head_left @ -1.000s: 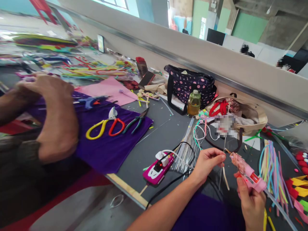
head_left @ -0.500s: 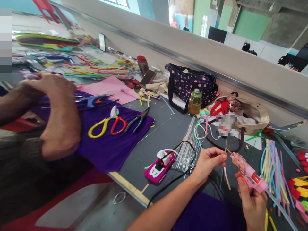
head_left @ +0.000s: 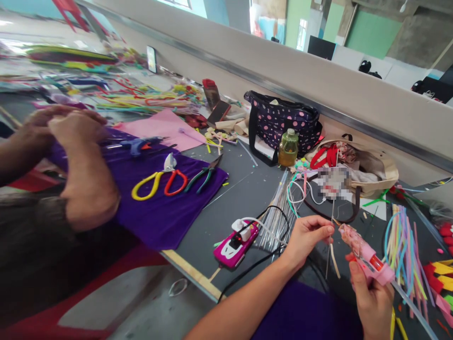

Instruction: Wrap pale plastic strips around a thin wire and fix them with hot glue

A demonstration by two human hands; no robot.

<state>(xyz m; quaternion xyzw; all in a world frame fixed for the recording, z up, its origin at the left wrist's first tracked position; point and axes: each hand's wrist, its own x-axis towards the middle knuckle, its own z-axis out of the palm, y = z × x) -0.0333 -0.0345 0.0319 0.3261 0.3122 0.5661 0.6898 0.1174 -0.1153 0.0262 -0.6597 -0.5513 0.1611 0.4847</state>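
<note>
At the lower right of the frame the left hand [head_left: 307, 234] pinches a thin wire stem [head_left: 330, 236] between thumb and fingertips, the other fingers curled loosely; the stem stands nearly upright, with a pale strip hanging from it just below the pinch. Just right of it, the right hand [head_left: 371, 302] is closed around the grip of a pink glue gun [head_left: 366, 256], whose nozzle points up and left, close to the stem at the pinch; whether it touches cannot be told.

Both hands hover over the dark grey worktop [head_left: 226, 208]. Left of the left hand lies a pink power strip [head_left: 235, 242] with a white plug in it, and beside that a bundle of clear thin rods [head_left: 278, 217]. A sheaf of pastel sticks [head_left: 403, 245] lies at the right edge.

Towards the centre left, a purple cloth [head_left: 159, 208] carries scissors with a yellow and a red handle [head_left: 157, 182] and green-handled pliers [head_left: 203, 174]. A co-worker's hands [head_left: 71, 127] are clasped together at the far left over the cloth. A polka-dot bag [head_left: 283, 120] and a yellow bottle [head_left: 288, 148] stand at the upper centre.
</note>
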